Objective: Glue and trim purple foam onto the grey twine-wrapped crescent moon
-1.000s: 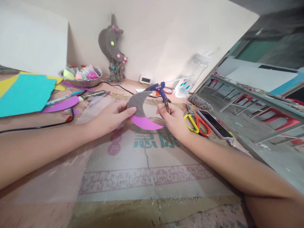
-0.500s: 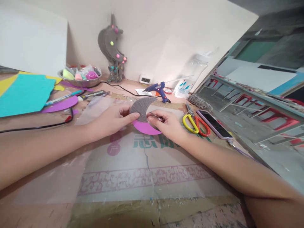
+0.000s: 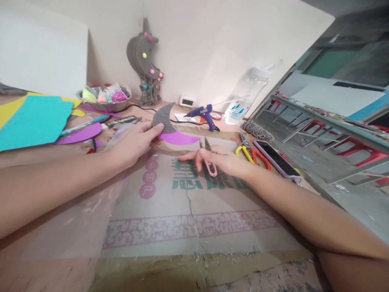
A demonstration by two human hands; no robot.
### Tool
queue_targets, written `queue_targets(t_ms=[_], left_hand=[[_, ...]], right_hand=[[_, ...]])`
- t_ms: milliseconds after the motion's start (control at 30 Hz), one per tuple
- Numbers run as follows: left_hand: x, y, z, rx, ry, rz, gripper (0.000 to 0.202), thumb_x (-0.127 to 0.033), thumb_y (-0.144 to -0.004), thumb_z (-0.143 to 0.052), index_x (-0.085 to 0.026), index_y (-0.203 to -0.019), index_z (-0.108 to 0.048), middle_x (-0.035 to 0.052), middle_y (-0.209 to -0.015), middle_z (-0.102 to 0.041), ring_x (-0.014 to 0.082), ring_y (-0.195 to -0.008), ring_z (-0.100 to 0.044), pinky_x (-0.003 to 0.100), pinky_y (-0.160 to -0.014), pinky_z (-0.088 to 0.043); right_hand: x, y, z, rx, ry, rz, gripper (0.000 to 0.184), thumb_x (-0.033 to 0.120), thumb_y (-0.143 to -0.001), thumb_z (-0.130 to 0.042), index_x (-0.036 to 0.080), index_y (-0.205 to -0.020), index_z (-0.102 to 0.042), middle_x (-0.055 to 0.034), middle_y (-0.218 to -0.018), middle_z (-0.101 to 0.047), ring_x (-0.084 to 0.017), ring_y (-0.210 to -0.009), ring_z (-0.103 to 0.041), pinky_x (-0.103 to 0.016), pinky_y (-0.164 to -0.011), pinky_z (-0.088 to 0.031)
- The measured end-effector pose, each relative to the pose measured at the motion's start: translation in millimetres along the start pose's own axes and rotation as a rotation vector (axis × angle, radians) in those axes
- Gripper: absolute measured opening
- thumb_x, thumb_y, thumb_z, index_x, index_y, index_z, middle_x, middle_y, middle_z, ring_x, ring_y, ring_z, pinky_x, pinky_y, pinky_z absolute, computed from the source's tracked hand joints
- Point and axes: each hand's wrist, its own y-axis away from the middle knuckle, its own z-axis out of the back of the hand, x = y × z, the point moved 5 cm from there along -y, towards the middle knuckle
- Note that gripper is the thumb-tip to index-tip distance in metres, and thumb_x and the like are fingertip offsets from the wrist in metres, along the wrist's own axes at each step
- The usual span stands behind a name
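My left hand (image 3: pixel 136 140) pinches a crescent (image 3: pixel 170 125) by its middle, holding it just above the table; its upper half is wrapped in grey twine, its lower half is bare purple. My right hand (image 3: pixel 221 160) lies low over the printed cardboard sheet (image 3: pixel 182 211), fingers stretched toward the left. A small pink thread snipper (image 3: pixel 209 160) rests in that hand, blades pointing up and away. The right hand is apart from the crescent.
Yellow and red scissors (image 3: pixel 252 155), a phone (image 3: pixel 278 160), a twine bundle (image 3: pixel 257 130), a blue glue gun (image 3: pixel 202 115) and a plastic jar (image 3: pixel 246 101) lie right. A bowl of pompoms (image 3: pixel 105 97), coloured sheets (image 3: pixel 30 119), a purple cutout (image 3: pixel 80 134) and a finished crescent (image 3: pixel 142 61) are left.
My left hand carried the crescent up and to the left. My right hand left the crescent, dropped toward the cardboard and now shows the pink snipper with its fingers stretched out.
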Motion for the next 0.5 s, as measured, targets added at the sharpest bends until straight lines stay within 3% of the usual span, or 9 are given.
queue_targets(t_ms=[67,133,200,300,400,433,500], left_hand=[[-4.5,3.5,-1.8,0.012,-0.009,-0.004,0.031,-0.047,-0.077,-0.054,-0.017,-0.067,-0.056,-0.0027,-0.058,-0.051,0.0082,-0.048,-0.042,0.02,-0.043,-0.028],[-8.9,7.0,-3.6,0.026,-0.007,0.001,0.031,-0.046,-0.077,-0.054,-0.017,-0.067,-0.055,-0.0031,-0.056,-0.05,0.0078,-0.045,-0.039,0.02,-0.042,-0.027],[-12.0,9.4,-5.1,0.045,-0.005,0.014,0.03,-0.046,-0.077,-0.054,-0.017,-0.069,-0.055,-0.0027,-0.057,-0.05,0.0084,-0.046,-0.04,0.019,-0.041,-0.028],[-15.5,11.1,-5.0,0.044,-0.045,0.005,0.031,-0.046,-0.077,-0.053,-0.017,-0.067,-0.055,-0.0022,-0.058,-0.051,0.0091,-0.048,-0.042,0.019,-0.042,-0.03],[-17.6,13.1,-6.2,0.06,-0.066,-0.011,0.03,-0.045,-0.078,-0.053,-0.017,-0.069,-0.056,-0.0022,-0.06,-0.051,0.0088,-0.049,-0.043,0.019,-0.042,-0.031],[-17.6,14.3,-7.6,0.076,-0.049,-0.002,0.029,-0.045,-0.078,-0.053,-0.017,-0.071,-0.057,-0.0018,-0.062,-0.053,0.0089,-0.05,-0.045,0.019,-0.042,-0.031],[-17.0,17.8,-10.8,0.104,0.012,0.05,0.029,-0.046,-0.078,-0.052,-0.018,-0.076,-0.058,-0.0012,-0.065,-0.054,0.0094,-0.051,-0.047,0.019,-0.041,-0.032]], right_hand=[[3.1,4.2,-15.8,0.213,-0.011,-0.031,0.046,0.054,-0.086,-0.042,0.015,-0.075,-0.063,-0.0113,-0.108,-0.064,-0.016,-0.087,-0.061,-0.021,-0.049,-0.041],[7.9,9.4,-28.4,0.383,-0.109,-0.023,0.051,0.056,-0.088,-0.036,0.014,-0.071,-0.061,-0.0127,-0.096,-0.068,-0.017,-0.083,-0.063,-0.025,-0.059,-0.046],[12.7,11.6,-32.3,0.414,-0.224,0.02,0.055,0.056,-0.09,-0.03,0.015,-0.068,-0.059,-0.0124,-0.087,-0.069,-0.017,-0.081,-0.063,-0.031,-0.07,-0.047],[14.2,10.9,-32.0,0.356,-0.251,0.061,0.048,0.051,-0.09,-0.035,0.014,-0.069,-0.057,-0.0093,-0.077,-0.068,-0.015,-0.073,-0.062,-0.032,-0.074,-0.046],[14.2,9.2,-31.5,0.319,-0.28,0.061,0.042,0.047,-0.091,-0.037,0.016,-0.069,-0.054,0.0013,-0.05,-0.054,-0.011,-0.049,-0.054,-0.028,-0.059,-0.045],[15.5,7.4,-26.5,0.233,-0.295,0.089,0.041,0.047,-0.092,-0.036,0.016,-0.069,-0.052,0.0049,-0.044,-0.047,-0.009,-0.042,-0.048,-0.026,-0.053,-0.043],[18.6,4.6,-6.4,-0.078,-0.274,0.185,0.037,0.047,-0.09,-0.039,0.018,-0.071,-0.051,0.0086,-0.043,-0.036,-0.007,-0.037,-0.037,-0.022,-0.045,-0.036]])
